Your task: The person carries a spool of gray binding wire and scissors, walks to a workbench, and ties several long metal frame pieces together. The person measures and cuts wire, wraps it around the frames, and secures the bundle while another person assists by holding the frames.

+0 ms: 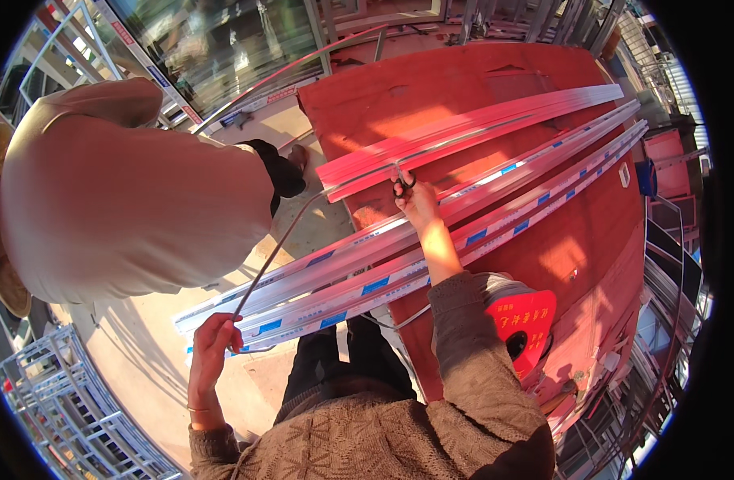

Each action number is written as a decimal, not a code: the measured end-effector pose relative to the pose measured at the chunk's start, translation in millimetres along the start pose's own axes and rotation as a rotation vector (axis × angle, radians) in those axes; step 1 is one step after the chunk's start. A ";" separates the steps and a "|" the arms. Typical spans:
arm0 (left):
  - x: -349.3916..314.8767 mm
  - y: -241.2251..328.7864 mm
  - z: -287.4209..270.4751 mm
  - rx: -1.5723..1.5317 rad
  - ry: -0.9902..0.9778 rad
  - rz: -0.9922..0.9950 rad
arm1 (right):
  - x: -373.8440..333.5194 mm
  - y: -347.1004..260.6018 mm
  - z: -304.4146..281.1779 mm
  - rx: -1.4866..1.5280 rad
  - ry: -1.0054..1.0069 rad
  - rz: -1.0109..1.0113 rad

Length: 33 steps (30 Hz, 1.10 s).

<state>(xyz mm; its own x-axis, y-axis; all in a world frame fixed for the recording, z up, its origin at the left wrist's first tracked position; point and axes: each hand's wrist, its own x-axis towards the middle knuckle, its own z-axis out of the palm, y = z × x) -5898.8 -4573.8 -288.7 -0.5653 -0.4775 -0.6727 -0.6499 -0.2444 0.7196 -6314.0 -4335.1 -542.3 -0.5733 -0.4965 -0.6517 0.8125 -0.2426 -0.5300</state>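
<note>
Across the middle and right spreads the red surface [607, 216]; at left is a co-worker [143, 200] in a pale shirt, hands out of sight. Far bars [495, 132] lie slantwise on the surface, left to far right; near bars [376, 285], tagged with blue tape, run much the same way, their left ends jutting past its edge. Beside the right sleeve [479, 344] is a red card [535, 320], partly covered by that arm.

The thin grey strip [280, 244] rises from the left hand [215, 344] away and to the right, crosses over the near bars, then bends along the far bars. The left grip is pinched on it; the right hand [419, 202], the one nearer the far bars, has its fingers in the handles of the scissors [404, 184], which point away toward the strip.

Whether the blades touch the strip cannot be told. Beyond them it blends into the bars' lines, and its tail below the left hand is hard to follow.
</note>
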 end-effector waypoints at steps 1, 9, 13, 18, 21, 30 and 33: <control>0.2 -1.1 -0.5 -0.011 0.004 -0.002 | 5.4 -9.0 -7.5 -0.006 0.072 -0.012; -2.7 -13.7 -5.3 0.003 -0.002 -0.009 | 60.0 -116.1 -71.4 -0.094 0.581 -0.384; 0.7 -16.4 -2.3 -0.029 -0.009 -0.029 | 27.8 -99.3 -58.5 -0.150 0.272 -0.176; 7.9 -9.9 2.5 -0.017 -0.020 -0.027 | -17.9 -14.5 -7.5 -0.151 -0.030 0.123; 8.6 -4.6 5.7 -0.022 -0.010 -0.034 | -21.3 4.5 11.7 -0.117 -0.088 0.132; 12.0 -1.9 9.2 -0.010 -0.010 -0.031 | -7.1 1.3 0.0 -0.058 -0.002 0.025; 12.8 -4.5 7.4 -0.016 -0.006 -0.015 | 11.1 -28.2 -26.4 -0.030 0.083 -0.057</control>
<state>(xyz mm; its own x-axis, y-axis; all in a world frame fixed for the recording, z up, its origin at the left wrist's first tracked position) -5906.9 -4572.6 -301.8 -0.5587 -0.4687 -0.6842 -0.6500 -0.2649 0.7123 -6346.1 -4311.8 -548.9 -0.6260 -0.4115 -0.6624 0.7758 -0.2427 -0.5825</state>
